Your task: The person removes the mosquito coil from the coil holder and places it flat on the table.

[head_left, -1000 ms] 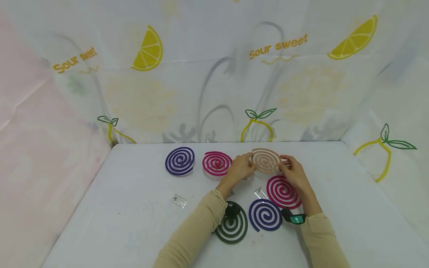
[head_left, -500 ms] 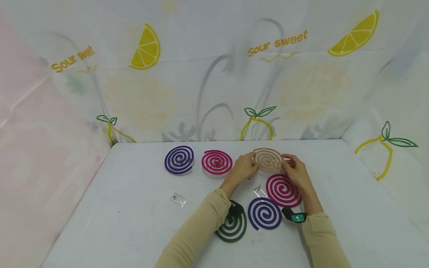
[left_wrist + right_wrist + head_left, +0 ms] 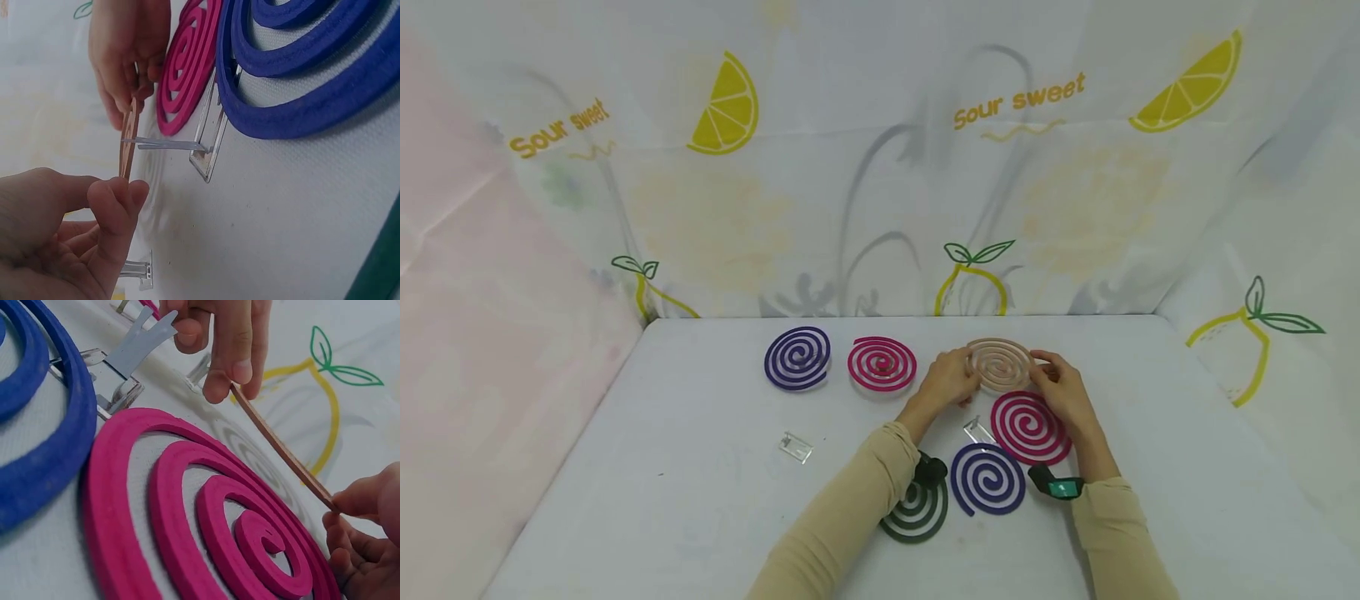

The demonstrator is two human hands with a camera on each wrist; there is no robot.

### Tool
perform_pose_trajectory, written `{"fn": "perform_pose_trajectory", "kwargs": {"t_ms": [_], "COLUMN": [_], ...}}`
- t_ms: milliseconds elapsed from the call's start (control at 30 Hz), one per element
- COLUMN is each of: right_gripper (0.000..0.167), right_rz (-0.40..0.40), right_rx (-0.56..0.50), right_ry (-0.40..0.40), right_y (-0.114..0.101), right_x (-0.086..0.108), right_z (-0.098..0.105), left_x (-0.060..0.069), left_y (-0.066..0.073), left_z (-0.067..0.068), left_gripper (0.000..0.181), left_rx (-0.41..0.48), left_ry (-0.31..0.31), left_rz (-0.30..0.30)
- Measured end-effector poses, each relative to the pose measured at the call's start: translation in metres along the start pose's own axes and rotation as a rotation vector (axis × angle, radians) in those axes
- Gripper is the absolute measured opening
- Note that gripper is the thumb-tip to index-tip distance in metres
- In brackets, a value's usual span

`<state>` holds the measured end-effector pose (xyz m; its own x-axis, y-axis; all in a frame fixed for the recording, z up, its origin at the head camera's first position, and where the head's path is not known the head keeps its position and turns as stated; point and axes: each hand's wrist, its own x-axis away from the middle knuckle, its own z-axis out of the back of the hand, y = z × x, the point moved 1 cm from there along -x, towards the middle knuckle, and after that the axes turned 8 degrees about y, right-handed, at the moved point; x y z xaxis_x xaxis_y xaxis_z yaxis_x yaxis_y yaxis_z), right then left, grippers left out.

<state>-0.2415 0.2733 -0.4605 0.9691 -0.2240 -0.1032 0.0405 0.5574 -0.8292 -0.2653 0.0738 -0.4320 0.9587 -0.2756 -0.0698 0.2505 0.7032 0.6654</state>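
Note:
Both hands hold a tan mosquito coil [image 3: 1000, 364] level between them above the back of the white table. My left hand [image 3: 950, 379] pinches its left edge between thumb and fingers. At the opposite edge my right hand [image 3: 1060, 387] pinches it too. Both wrist views catch the coil edge-on, raised off the surface. A small metal coil stand [image 3: 206, 134] with an upright prong is close by, partly covered by a blue-violet coil [image 3: 988, 479]. A pink coil [image 3: 1030, 427] lies just below my right hand. My left wrist hides part of a dark green coil [image 3: 913, 517].
Along the back edge, a blue-violet coil [image 3: 797, 358] and a pink coil [image 3: 882, 364] appear raised on stands. Another flat metal stand [image 3: 795, 447] lies left of centre. A lemon-printed cloth wall [image 3: 850, 183] rises behind the table.
The tan coil and both hands have shifted slightly right, and the coil sits a little lower in the head view. The grips are unchanged; the other coils stay in place.

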Motion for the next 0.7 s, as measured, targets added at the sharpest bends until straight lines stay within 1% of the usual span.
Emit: {"fn": "perform_pose_trajectory", "kwargs": {"t_ms": [167, 333, 400, 467, 567, 700], "right_gripper": [0.042, 0.043, 0.044, 0.045, 0.047, 0.049], "right_rz": [-0.022, -0.041, -0.039, -0.042, -0.051, -0.059], "right_rx": [0.027, 0.062, 0.072, 0.08, 0.081, 0.077], "right_ry": [-0.007, -0.009, -0.013, -0.02, -0.019, -0.007], "right_y": [0.002, 0.004, 0.004, 0.004, 0.005, 0.005], "right_x": [0.0, -0.003, -0.003, -0.004, -0.004, -0.003], "right_z": [0.0, 0.0, -0.001, -0.001, -0.001, -0.004], "left_x": [-0.002, -0.006, -0.006, -0.006, -0.005, -0.003], "left_y": [0.002, 0.003, 0.004, 0.005, 0.006, 0.007], "left_z": [-0.005, -0.009, -0.01, -0.011, -0.013, -0.014], "left_gripper": [0.045, 0.045, 0.046, 0.05, 0.052, 0.049], "left_rx": [0.001, -0.081, -0.099, -0.09, -0.089, -0.13], "left_ry": [-0.004, 0.004, -0.003, -0.027, -0.058, -0.068], "left_rz": [0.004, 0.001, 0.018, 0.042, 0.064, 0.084]}}
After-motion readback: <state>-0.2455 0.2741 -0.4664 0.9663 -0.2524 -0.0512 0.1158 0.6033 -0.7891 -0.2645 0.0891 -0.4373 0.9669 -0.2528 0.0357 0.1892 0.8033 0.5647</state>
